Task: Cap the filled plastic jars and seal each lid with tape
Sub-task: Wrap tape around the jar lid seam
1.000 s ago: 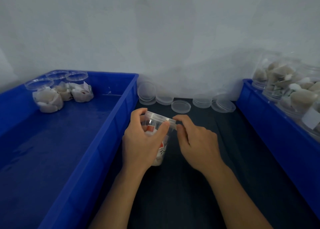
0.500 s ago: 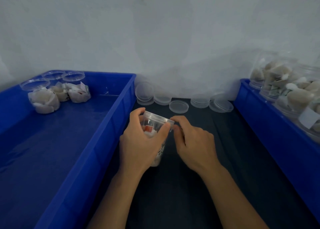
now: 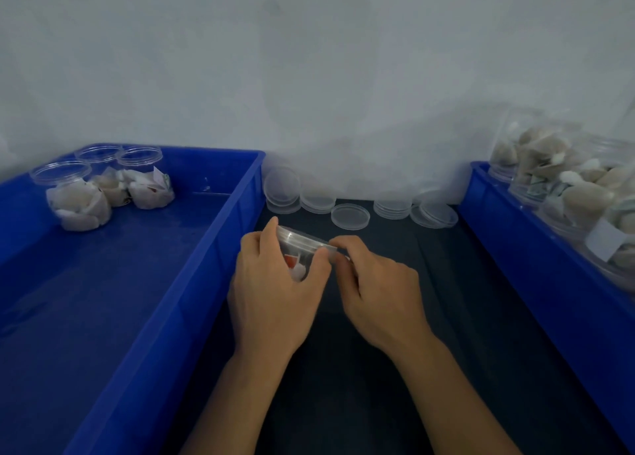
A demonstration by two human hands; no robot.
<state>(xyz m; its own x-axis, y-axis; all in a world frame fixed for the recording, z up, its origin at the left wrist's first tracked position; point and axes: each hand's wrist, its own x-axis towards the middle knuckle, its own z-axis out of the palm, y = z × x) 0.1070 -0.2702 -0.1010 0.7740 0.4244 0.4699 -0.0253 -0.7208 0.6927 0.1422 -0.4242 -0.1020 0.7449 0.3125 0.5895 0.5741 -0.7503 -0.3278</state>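
Head view, vs 0.5 s ago: grip unchanged. Left hand (image 3: pixel 275 293) still wraps the capped jar (image 3: pixel 302 255), fingers and thumb curled round its wall just under the lid (image 3: pixel 305 240). Right hand (image 3: pixel 378 289) still at the lid's 3 o'clock edge, thumb and forefinger pinching there; whether tape sits between them, cannot tell, too small. The jar has tipped slightly more, lid face angled toward 1 o'clock. It sits mid-frame over the dark table (image 3: pixel 429 368), between the two bins. Contents: pale pieces plus a red scrap.

Surroundings:
- Left blue bin (image 3: pixel 154 317) at 9 o'clock, rim just beside the left hand. Three capped filled jars (image 3: pixel 103 186) clustered in its far corner, touching each other.
- Loose clear lids (image 3: pixel 350 215) in stacks along the wall at 12 o'clock, one single lid lying flat nearest the hands, well apart from the held jar.
- Right blue bin (image 3: pixel 532 265) at 3 o'clock, holding filled jars (image 3: pixel 567 186) piled at its far end; one shows a white label.

Left hand covers most of the jar body; base not visible.
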